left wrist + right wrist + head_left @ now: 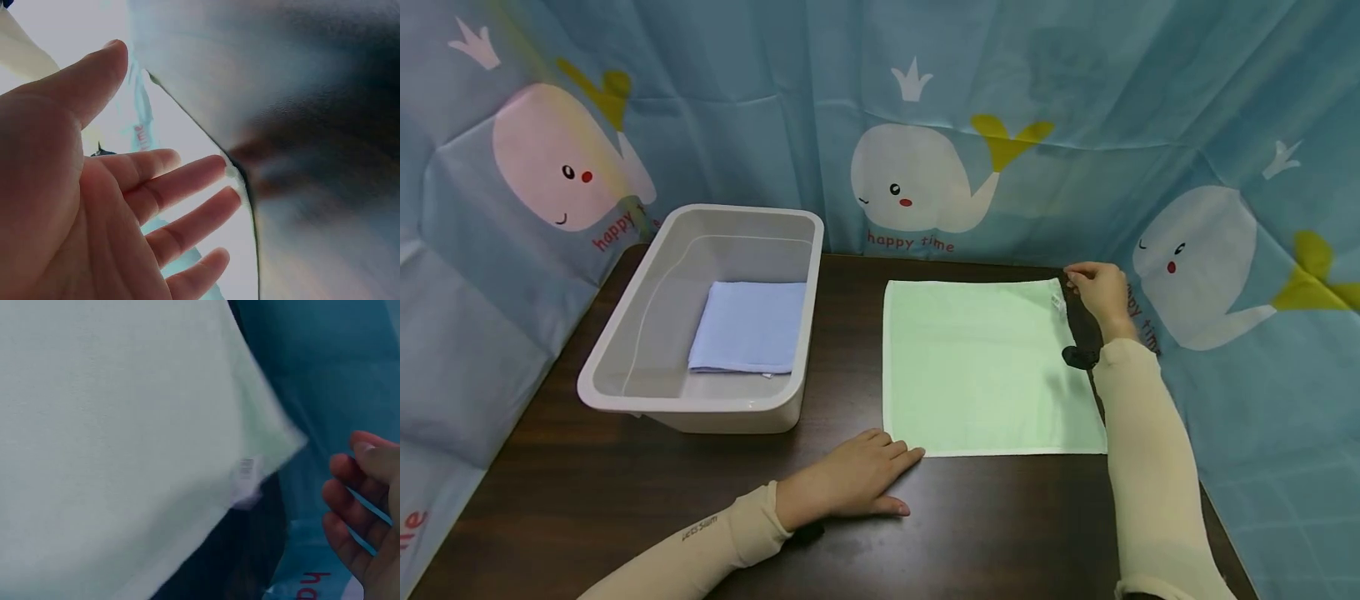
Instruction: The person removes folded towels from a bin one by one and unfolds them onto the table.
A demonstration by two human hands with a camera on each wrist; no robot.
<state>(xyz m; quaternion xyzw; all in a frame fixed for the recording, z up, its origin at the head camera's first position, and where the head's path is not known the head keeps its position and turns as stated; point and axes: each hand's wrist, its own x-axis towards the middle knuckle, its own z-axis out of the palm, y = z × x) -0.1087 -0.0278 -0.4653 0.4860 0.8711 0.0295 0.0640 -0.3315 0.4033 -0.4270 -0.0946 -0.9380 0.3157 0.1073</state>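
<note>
A light green cloth lies spread flat on the dark wooden table, its edges almost straight. At its near left corner rests my left hand, fingers extended to the corner and thumb held apart. The left wrist view shows that palm with the fingers spread and nothing gripped. Just beyond the far right corner is my right hand, its fingers loosely bent. In the right wrist view a gap separates these fingers from the cloth corner, where a small white label sticks out.
Left of the cloth stands a light grey plastic bin with a folded blue cloth inside. A blue curtain printed with whales hangs along the back and sides of the table.
</note>
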